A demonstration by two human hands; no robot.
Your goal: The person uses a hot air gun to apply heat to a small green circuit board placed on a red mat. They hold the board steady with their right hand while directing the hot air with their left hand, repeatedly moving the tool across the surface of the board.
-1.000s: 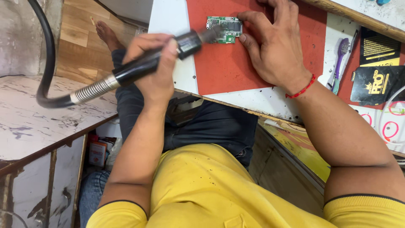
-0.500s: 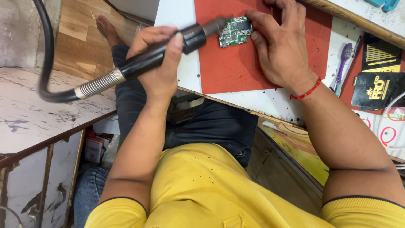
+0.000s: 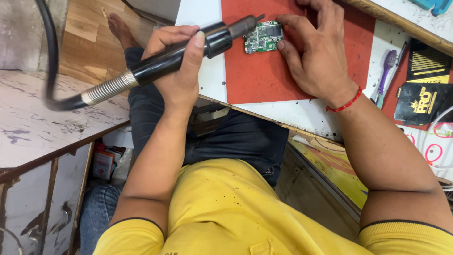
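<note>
"What's in the left hand (image 3: 177, 71)?"

"A black hot-air wand (image 3: 179, 54). The fingers are wrapped tight round its barrel, thumb over the top. A ribbed metal collar and a thick black hose (image 3: 49, 56) trail off to the left, over a marbled side counter (image 3: 42, 127)."

"And the tip?"

"The metal nozzle points right and sits just at the upper left corner of a small green circuit board (image 3: 263, 37); I can't tell whether it touches."

"Where does the board lie?"

"Flat on a red mat (image 3: 264, 80) on the white bench, between the two hands."

"The right hand (image 3: 321, 56)?"

"Palm down on the mat, fingers spread and curved, fingertips pressing against the board's right edge and top. It grasps nothing. A red thread (image 3: 344, 101) circles the wrist."

"Further right?"

"A purple toothbrush (image 3: 387, 71) lies beside the mat, then dark packets (image 3: 422, 101) near the bench's edge."
</note>
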